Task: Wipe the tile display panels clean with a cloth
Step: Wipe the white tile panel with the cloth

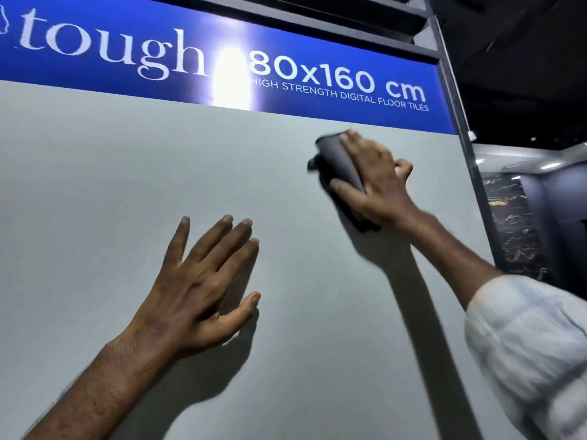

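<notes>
A large pale grey tile display panel (95,185) fills most of the view, standing upright in front of me. My right hand (378,179) presses a dark grey cloth (336,160) flat against the panel near its upper right corner, just under the blue header. My left hand (206,287) rests flat on the panel's middle with fingers spread and holds nothing. Part of the cloth is hidden under my right palm.
A blue header sign (317,77) with white lettering runs along the panel's top, with a bright light glare on it. A dark metal frame post (476,185) borders the panel's right edge. Beyond it stands a dark marbled tile panel (521,236).
</notes>
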`<control>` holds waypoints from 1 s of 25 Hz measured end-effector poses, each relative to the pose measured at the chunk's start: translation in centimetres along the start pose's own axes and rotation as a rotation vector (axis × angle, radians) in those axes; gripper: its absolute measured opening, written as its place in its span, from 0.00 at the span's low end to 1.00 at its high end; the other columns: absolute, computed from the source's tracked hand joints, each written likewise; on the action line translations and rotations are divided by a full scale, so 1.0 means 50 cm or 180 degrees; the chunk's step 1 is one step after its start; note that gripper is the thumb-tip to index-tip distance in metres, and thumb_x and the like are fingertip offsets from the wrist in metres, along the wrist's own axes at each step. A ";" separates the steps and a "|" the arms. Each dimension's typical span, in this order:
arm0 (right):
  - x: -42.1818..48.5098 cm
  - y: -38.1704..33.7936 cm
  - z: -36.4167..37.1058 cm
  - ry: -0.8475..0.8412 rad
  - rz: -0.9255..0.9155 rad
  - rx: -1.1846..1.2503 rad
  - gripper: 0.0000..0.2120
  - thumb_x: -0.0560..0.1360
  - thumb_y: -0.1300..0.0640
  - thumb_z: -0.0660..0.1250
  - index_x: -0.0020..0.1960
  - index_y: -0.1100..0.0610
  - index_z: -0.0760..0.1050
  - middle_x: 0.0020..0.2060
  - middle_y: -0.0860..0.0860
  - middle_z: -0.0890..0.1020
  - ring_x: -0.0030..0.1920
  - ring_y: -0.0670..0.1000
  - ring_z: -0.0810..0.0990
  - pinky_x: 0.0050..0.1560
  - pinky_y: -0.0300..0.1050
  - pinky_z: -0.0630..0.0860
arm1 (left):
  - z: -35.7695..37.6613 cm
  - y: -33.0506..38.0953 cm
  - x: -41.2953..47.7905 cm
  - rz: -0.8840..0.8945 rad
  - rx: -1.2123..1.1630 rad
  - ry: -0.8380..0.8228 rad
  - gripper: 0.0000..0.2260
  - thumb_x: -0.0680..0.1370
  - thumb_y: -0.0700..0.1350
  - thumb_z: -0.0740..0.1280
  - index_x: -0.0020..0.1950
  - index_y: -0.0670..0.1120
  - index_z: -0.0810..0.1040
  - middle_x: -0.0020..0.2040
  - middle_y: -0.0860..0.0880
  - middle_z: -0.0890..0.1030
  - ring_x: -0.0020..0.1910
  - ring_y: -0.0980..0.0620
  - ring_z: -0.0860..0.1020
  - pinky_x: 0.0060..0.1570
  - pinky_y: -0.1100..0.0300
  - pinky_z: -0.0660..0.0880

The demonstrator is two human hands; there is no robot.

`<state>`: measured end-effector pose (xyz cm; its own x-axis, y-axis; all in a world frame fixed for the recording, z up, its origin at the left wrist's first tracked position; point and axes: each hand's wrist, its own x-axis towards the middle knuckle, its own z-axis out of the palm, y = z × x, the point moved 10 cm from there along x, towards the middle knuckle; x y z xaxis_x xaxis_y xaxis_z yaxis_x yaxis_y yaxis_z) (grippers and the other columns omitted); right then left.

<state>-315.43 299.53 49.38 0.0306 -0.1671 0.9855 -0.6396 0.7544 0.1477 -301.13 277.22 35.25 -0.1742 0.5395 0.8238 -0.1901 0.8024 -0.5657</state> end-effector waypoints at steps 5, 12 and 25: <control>0.074 -0.004 0.004 0.0190 0.0531 0.0054 0.40 0.77 0.32 0.53 0.84 0.47 0.53 0.84 0.45 0.53 0.81 0.56 0.56 0.69 0.61 0.61 | 0.001 0.025 -0.049 -0.0168 -0.0050 -0.0048 0.31 0.77 0.59 0.62 0.76 0.43 0.75 0.81 0.45 0.67 0.81 0.43 0.64 0.76 0.30 0.55; -0.253 -0.150 0.033 0.0203 -0.1391 -0.0411 0.38 0.79 0.34 0.62 0.83 0.52 0.62 0.83 0.49 0.61 0.82 0.55 0.61 0.61 0.64 0.64 | 0.002 0.077 -0.110 -0.0123 -0.0075 -0.0102 0.32 0.77 0.57 0.63 0.77 0.41 0.73 0.82 0.43 0.65 0.82 0.41 0.61 0.77 0.30 0.55; -0.458 -0.212 0.047 0.0007 -0.1457 -0.0090 0.38 0.77 0.38 0.65 0.82 0.54 0.64 0.82 0.53 0.63 0.82 0.59 0.60 0.61 0.64 0.66 | 0.001 0.156 -0.231 -0.0144 -0.0286 -0.0417 0.33 0.77 0.56 0.64 0.78 0.41 0.72 0.82 0.41 0.64 0.82 0.39 0.61 0.74 0.25 0.56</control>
<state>-311.16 293.84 25.06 0.3067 -0.4860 0.8183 -0.5386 0.6203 0.5703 -300.67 277.25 21.31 -0.2930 0.4691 0.8331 -0.1143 0.8479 -0.5177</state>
